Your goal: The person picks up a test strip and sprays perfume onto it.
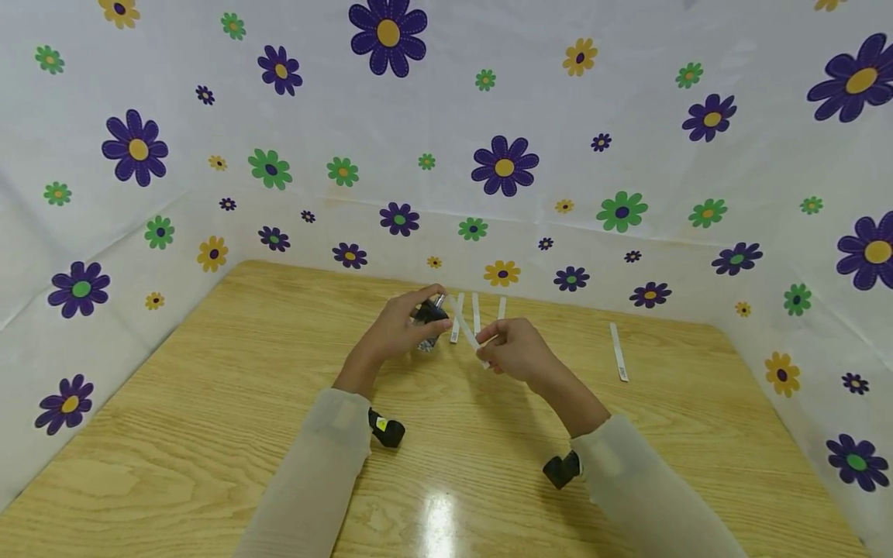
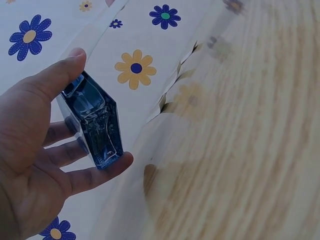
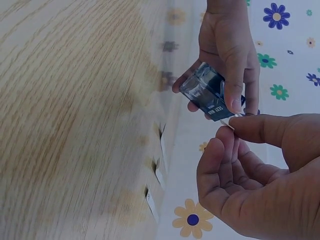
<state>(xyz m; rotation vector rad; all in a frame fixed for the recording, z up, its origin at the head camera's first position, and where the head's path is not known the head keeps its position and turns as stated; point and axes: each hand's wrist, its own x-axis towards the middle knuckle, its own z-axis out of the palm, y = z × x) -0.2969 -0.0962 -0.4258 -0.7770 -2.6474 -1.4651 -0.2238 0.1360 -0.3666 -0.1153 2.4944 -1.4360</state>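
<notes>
Your left hand holds a dark blue glass bottle between thumb and spread fingers, above the wooden table; your right hand pinches a white strip, its far end near the bottle's top. Three more strips lie beyond, another farther right

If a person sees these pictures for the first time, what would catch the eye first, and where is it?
Probably the flowered white backdrop behind and beside the wooden table comes first. Then the eye would go to the table's far side, where the left hand holds a dark blue bottle and the right hand pinches a white strip close beside it.
</notes>
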